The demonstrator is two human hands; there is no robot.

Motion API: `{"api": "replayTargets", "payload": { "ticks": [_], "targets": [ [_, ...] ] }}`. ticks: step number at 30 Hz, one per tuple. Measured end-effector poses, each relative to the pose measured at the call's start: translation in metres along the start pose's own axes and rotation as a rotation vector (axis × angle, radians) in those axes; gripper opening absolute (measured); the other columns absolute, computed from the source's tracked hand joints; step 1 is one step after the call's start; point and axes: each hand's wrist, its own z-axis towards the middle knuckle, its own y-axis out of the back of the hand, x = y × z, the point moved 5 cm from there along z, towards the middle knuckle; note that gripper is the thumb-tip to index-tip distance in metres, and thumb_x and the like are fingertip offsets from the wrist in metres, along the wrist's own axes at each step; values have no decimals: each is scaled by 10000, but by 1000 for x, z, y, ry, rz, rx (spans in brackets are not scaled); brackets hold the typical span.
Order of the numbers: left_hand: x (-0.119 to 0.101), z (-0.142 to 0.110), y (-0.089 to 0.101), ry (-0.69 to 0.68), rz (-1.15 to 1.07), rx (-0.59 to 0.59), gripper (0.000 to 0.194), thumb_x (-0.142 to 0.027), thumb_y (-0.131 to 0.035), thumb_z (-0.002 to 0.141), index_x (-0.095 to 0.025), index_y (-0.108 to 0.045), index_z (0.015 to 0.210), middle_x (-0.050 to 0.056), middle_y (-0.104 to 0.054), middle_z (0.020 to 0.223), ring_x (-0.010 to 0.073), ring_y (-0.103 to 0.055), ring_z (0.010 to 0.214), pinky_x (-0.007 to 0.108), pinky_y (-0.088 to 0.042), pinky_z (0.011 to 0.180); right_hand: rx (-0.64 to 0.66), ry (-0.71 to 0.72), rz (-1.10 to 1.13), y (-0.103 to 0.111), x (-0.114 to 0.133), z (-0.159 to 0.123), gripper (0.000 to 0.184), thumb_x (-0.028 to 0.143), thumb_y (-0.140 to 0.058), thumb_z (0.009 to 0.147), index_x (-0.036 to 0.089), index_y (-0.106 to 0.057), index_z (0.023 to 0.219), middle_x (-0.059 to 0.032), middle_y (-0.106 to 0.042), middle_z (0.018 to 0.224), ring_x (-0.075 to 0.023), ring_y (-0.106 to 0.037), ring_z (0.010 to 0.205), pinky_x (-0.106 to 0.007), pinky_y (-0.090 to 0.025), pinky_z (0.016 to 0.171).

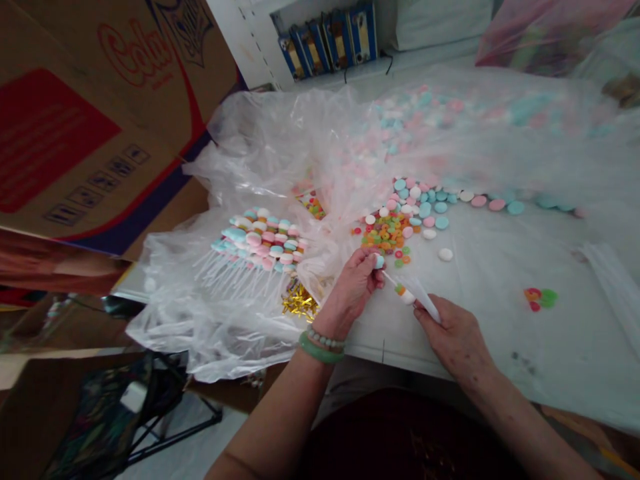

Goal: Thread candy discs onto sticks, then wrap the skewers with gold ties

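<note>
Left hand (351,288) is pinching a small pastel candy (379,261) betw. thumb and fingertips, just above the tabletop (575,347). Right hand (453,337) is closing its fingers on a clear plastic sleeve (423,298), pinching it near one end; the sleeve is pointing up-left toward the left hand, w/ a small candy piece (404,293) sitting at its tip. The two hands are working close together, nearly touching.

A green bangle (318,351) and a bead bracelet (326,339) are riding on the left wrist. Just behind the hands, a heap of tiny orange and green ring candies (385,233) is lying on the tabletop, w/ pink, blue and white round candies (430,203) spreading out beyond it. To the left, on crumpled clear plastic sheeting (260,147), a stack of finished lollipops (263,240) is lying w/ sticks pointing toward the person. Gold twist ties (299,303) are sitting just beside the left hand. A few stray red and green candies (540,297) are lying well apart on the right. A cardboard box (90,113) is looming at far left.
</note>
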Motion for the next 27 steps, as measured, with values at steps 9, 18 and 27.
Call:
{"api": "replayTargets", "payload": {
  "ticks": [9, 18, 27],
  "targets": [
    [14, -2, -8, 0, -64, 13, 184, -304, -609, 783, -166, -496, 833, -31, -501, 738, 42, -461, 509, 177, -373, 466, -7, -47, -15, 2, -2, 1, 217, 312, -445, 825, 209, -628, 769, -15, -645, 709, -189, -589, 682, -275, -394, 638],
    [18, -3, -7, -44, -60, -19, 132, -276, -564, 814, -160, -502, 828, -30, -490, 727, 46, -459, 514, 177, -383, 478, 1, -64, -31, -1, -5, 2, 233, 317, -440, 811, 202, -639, 769, -20, -645, 703, -190, -584, 677, -277, -390, 639],
    [24, -9, -12, -128, 329, -42, 177, -326, -447, 874, -186, -543, 925, -37, -490, 589, 90, -466, 517, 204, -382, 504, 9, -134, -7, 0, -8, 4, 252, 346, -438, 796, 194, -637, 763, -26, -636, 686, -197, -571, 666, -285, -375, 627]
  ]
}}
